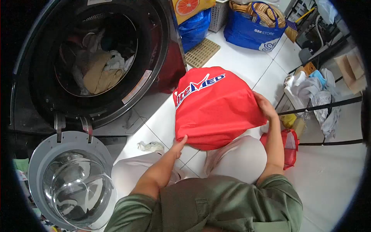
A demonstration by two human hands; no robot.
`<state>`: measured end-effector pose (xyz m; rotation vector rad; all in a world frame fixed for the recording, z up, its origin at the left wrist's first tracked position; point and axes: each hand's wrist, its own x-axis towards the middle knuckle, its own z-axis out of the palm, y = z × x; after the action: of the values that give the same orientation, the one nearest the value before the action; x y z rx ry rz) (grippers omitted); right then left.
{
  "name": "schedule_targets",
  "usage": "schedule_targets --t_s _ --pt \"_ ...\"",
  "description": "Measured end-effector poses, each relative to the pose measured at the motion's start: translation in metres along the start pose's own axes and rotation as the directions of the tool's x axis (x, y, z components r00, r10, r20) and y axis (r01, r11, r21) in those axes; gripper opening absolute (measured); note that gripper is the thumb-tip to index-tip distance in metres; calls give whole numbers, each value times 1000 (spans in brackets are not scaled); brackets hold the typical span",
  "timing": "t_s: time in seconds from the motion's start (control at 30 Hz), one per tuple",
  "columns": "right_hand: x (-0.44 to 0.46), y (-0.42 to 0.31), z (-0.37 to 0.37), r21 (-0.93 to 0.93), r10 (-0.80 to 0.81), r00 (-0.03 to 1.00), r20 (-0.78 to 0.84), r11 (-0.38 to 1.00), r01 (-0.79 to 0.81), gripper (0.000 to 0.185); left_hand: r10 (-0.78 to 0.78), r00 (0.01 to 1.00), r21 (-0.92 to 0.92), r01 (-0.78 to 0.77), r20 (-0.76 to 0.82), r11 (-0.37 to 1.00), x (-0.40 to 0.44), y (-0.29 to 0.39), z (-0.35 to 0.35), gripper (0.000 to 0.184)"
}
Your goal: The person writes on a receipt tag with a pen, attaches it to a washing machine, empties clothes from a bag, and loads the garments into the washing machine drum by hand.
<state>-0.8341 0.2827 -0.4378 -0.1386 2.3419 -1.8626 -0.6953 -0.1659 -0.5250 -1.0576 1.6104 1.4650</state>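
Note:
A large red fabric bag (218, 112) with white and blue lettering stands bulging on the floor in front of my knees. My left hand (177, 149) grips its near left edge, thumb up, with the other fingers partly hidden. On the far right side of the bag, my right hand (265, 106) holds the fabric, its fingertips bent around the edge. What the bag contains is hidden. To the left, the front-loading washing machine (152, 77) is open, and tan, white and dark laundry (102, 71) lies in its drum.
The round washer door (36, 170) hangs open at lower left. A pale crumpled cloth (150, 147) lies on the tiles. Behind are a blue store bag (251, 36) and a beige floor grate (203, 52). Racks with cloths and plastic (313, 87) stand at right.

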Motion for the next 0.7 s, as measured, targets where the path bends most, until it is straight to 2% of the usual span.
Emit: schedule_targets --t_s 0.03,0.07,0.1,0.13,0.17,0.23,0.27,0.33,0.37,0.43,0.47,0.5,0.57,0.6,0.63,0.67,0.7 --pt "-12 1 -2 73 -4 1000 7 997 4 52 12 996 -127 -1 88 992 14 -7 0 95" --pt "-17 -6 7 -269 102 994 -44 957 -110 50 38 984 -249 6 173 968 39 -17 0 88" --pt "-19 -21 26 -568 182 974 -132 792 -225 48 78 964 -362 19 253 932 61 -24 -3 81" --pt "-21 -29 38 -789 224 945 -240 522 -324 46 89 996 -437 -75 13 896 73 -31 -1 54" --pt "-22 25 43 -796 -63 972 -224 587 -145 39 116 992 -425 -122 -40 897 80 -33 -4 48" --pt "-11 20 54 -721 -58 974 -218 682 -121 34 151 976 -417 -203 -154 886 85 -41 -5 37" --pt "-2 6 59 -722 -37 986 -163 686 -94 34 171 937 -361 -279 -303 890 77 -32 -1 27" --pt "10 -53 59 -725 0 997 -75 686 -54 33 207 912 -293 -318 -353 902 56 -6 -13 27" --pt "16 -76 62 -700 -47 998 -38 715 8 33 215 904 -258 -322 -370 911 40 3 -20 27" --pt "24 -139 81 -661 -127 992 -9 745 89 33 290 909 -595 -416 -300 688 -3 49 -44 24" --pt "24 -176 91 -653 -154 988 -18 750 105 33 447 871 -693 -450 -202 564 -51 75 -57 17" --pt "28 -201 95 -596 -134 990 -52 799 77 33 481 841 -617 -521 -249 591 -103 102 -73 21" --pt "42 -234 92 -440 -114 992 -61 895 76 31 745 658 -679 -597 -110 428 -202 139 -111 30" --pt "57 -245 83 -476 -105 993 -60 877 63 31 737 645 -646 -653 -201 395 -231 150 -131 31" --pt "43 -287 87 -433 -88 993 -81 900 45 32 730 621 -608 -706 -285 363 -253 158 -149 32" --pt "45 -306 88 -278 -98 992 -84 958 71 33 769 567 -613 -730 -294 303 -273 166 -168 31" --pt "46 -328 88 -273 -100 991 -88 959 73 34 806 508 -619 -748 -303 239 -288 175 -186 30"
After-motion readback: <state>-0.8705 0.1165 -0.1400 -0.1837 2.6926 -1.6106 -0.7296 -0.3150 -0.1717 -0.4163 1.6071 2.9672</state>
